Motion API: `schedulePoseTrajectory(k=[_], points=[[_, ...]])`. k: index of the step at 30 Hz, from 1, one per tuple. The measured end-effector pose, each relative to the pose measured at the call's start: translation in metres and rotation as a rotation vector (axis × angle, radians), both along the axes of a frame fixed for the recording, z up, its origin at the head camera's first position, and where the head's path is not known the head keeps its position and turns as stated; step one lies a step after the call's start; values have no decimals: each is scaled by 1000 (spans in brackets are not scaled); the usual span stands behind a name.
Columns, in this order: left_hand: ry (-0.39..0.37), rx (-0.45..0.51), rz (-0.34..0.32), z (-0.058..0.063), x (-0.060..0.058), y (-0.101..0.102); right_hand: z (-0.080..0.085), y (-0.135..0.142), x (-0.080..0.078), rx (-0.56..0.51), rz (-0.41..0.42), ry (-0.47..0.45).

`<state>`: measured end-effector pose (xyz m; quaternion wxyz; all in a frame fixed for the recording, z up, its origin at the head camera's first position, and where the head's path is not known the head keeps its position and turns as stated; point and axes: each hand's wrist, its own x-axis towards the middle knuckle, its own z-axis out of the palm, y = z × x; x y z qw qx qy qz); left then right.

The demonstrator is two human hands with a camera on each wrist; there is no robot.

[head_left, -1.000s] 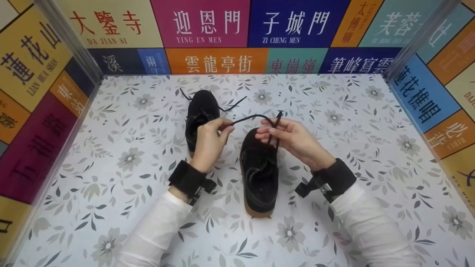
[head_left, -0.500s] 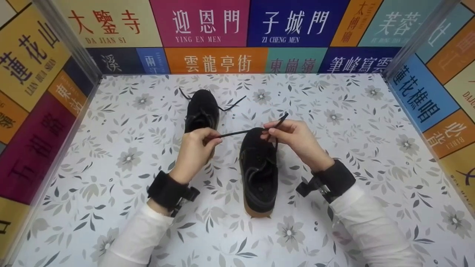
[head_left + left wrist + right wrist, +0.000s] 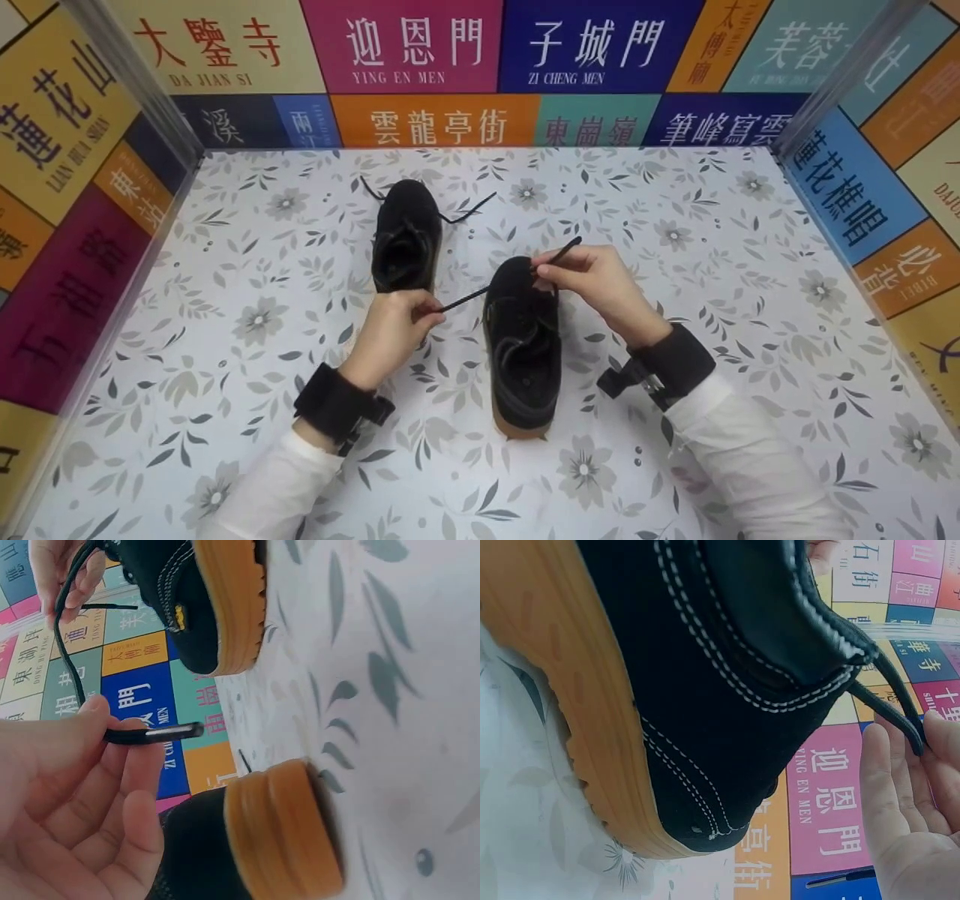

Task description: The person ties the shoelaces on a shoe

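Black lace-up shoe [image 3: 523,341], tan-soled, upright on the table [image 3: 697,300] between the hands: heel toward the person, long axis running away, toe far. Right hand [image 3: 589,281] nearer, fingertips at the toe's right edge, pinching lace with a dark lace tip [image 3: 576,241] poking past. Left hand [image 3: 390,326] off the shoe's left side, apart from it; thumb and finger pinch the other lace end [image 3: 465,298]. That length slants up to the toe, across the shoe's axis; lost there, black on black. Left wrist view shows it reaching the right hand. Second shoe [image 3: 409,206] farther off, left, toe away, lace ends loose. Lettered panels [image 3: 427,124] behind.

Against one second ago: left hand lower and closer to the person; lace straight, formerly an arc; right fingers more gathered. Shoes unmoved.
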<state>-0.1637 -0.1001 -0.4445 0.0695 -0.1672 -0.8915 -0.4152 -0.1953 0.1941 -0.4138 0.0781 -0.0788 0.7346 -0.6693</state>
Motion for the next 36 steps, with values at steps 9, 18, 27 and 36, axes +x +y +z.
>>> schedulePoseTrajectory(k=[9, 18, 27, 36], points=[[-64, -64, -59, -23, -3, 7, -1, -2, 0, -70, -2, -29], [-98, -104, -78, -32, -7, 11, -3, -3, 0, -59, -9, -29], [-126, -125, -99, -24, -11, 17, -5, -6, -1, -67, -4, -44], [-130, -146, -139, -25, -15, 26, -5, -5, -2, -73, 5, -58]])
